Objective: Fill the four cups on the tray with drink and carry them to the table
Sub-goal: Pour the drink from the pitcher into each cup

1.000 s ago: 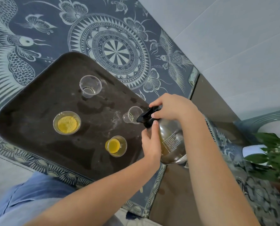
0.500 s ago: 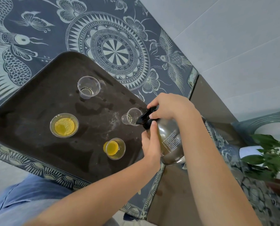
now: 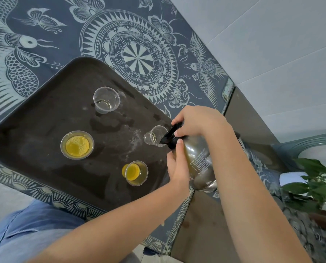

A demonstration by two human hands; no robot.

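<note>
A dark brown tray (image 3: 44,114) lies on a blue patterned cloth and holds clear plastic cups. Two cups (image 3: 77,145) (image 3: 136,173) hold yellow drink. A third cup (image 3: 106,100) at the tray's far side shows only a trace of clear liquid. The fourth cup (image 3: 154,135) at the right edge looks nearly empty. A glass bottle (image 3: 198,164) with a black top is tilted, its spout at that cup's rim. My right hand (image 3: 198,120) grips the bottle's black top. My left hand (image 3: 178,168) holds the bottle's body from below.
The blue and white patterned cloth (image 3: 135,56) covers the table under the tray. A brown surface (image 3: 202,224) adjoins it at the right. A green potted plant (image 3: 314,185) stands at the far right, beside a grey-green chair (image 3: 306,147). Pale floor tiles lie beyond.
The view has shifted slightly. The bottle and both hands stay at the right-hand cup, spout still at its rim; the cups have not moved.
</note>
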